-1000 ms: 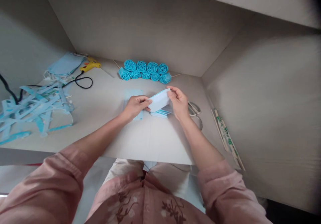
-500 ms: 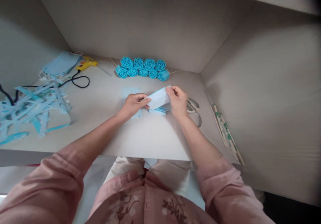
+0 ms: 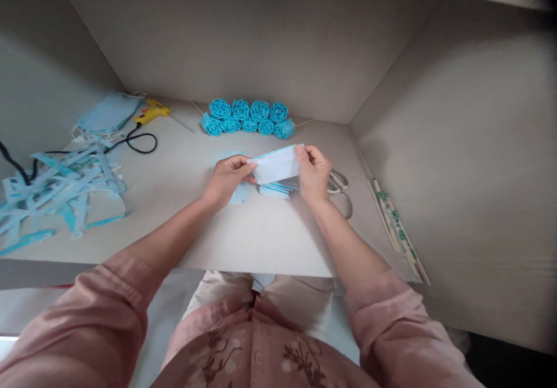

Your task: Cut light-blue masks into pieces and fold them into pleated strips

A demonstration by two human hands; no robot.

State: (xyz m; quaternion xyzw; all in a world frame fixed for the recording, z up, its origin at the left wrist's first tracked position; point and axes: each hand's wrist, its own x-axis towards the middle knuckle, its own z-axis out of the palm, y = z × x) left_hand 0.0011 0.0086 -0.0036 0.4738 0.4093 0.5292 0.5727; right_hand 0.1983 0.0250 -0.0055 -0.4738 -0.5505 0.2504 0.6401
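Between my hands is a folded piece of pale blue-and-white face-mask fabric [image 3: 277, 166], lifted a little above the table. My left hand [image 3: 228, 180] pinches its left end between thumb and fingers. At the right end, my right hand [image 3: 315, 170] grips the upper corner, thumb on top. Below the fabric lies a small stack of folded blue pieces [image 3: 277, 190], partly covered by it. A flat light-blue sheet [image 3: 237, 194] rests on the table, partly hidden behind my left hand. Scissors [image 3: 338, 181] lie just right of my right hand.
Several blue fabric roses [image 3: 248, 117] sit in two rows at the back of the table [image 3: 261, 237]. To the left are a yellow glue gun [image 3: 152, 111] with a black cord, face masks [image 3: 108, 111] and a heap of cut strips [image 3: 65, 185]. Wrapped wooden sticks [image 3: 398, 225] lie along the right wall.
The folded fabric is held flatter and more stretched out, with more of its white face showing. My hands have moved slightly apart, and the right one has risen a little.
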